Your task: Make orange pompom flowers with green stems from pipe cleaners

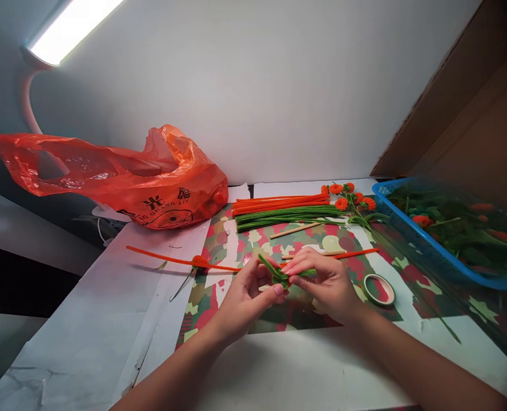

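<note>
My left hand (250, 297) and my right hand (321, 281) meet over the patterned paper (231, 251) near the table's front. Both pinch a bent green pipe cleaner (279, 274) between their fingertips. A long orange pipe cleaner (171, 261) lies across the table just behind my hands, with a small coil in its middle. Farther back lie bundles of orange pipe cleaners (279, 202) and green pipe cleaners (287, 217), and a thin wooden stick (293, 230).
A roll of tape (378, 289) sits right of my right hand. A blue basket (433, 251) with finished green and orange pieces stands at the right. Small orange flowers (347, 197) lie behind. An orange plastic bag (150, 182) rests back left, under a lamp (65, 28).
</note>
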Demonstrator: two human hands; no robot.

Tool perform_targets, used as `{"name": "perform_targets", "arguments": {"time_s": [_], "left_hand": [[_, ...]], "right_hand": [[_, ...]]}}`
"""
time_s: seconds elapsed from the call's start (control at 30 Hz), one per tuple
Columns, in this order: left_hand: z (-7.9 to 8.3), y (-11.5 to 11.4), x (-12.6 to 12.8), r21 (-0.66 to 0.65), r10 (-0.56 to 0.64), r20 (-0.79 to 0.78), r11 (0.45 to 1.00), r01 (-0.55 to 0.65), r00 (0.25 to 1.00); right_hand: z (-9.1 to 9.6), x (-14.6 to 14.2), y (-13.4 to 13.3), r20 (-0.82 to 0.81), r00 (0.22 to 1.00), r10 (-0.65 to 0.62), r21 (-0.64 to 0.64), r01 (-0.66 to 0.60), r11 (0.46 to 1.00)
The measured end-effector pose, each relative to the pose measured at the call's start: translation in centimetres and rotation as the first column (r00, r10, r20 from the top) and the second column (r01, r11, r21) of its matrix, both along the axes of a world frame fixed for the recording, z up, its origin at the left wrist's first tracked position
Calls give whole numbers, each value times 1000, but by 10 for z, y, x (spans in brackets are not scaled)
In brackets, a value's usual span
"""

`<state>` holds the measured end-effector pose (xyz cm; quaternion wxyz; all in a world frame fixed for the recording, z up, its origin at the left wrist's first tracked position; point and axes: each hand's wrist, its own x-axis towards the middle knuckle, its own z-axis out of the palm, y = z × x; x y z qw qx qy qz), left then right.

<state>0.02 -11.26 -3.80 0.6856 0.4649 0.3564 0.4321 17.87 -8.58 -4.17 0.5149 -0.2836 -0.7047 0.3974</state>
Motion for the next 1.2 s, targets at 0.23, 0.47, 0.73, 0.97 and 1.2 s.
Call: {"name": "perform_targets", "arguments": {"time_s": [0.23, 0.47, 0.73, 0.97, 1.2], "left_hand": [[4, 2, 3, 1, 160, -52, 987, -160, 986], [4, 1, 5, 14, 179, -79, 984, -178, 981], [6, 2, 3, -7, 197, -134, 980, -200, 971], [6, 3, 7, -72, 200, -129, 975, -211, 971], [5, 1, 9, -15, 236, -128, 971, -240, 963]], "right_hand": [[0, 3, 0, 81, 996, 48, -13, -47, 999], [4, 4, 2, 146, 978, 147, -160, -123, 979], [-1, -1, -2, -1, 998, 59, 31, -59, 998], [0, -7, -7, -64, 998, -6, 13, 7, 1000], [8, -5, -8, 171, 983, -68, 202, 32, 979]]}}
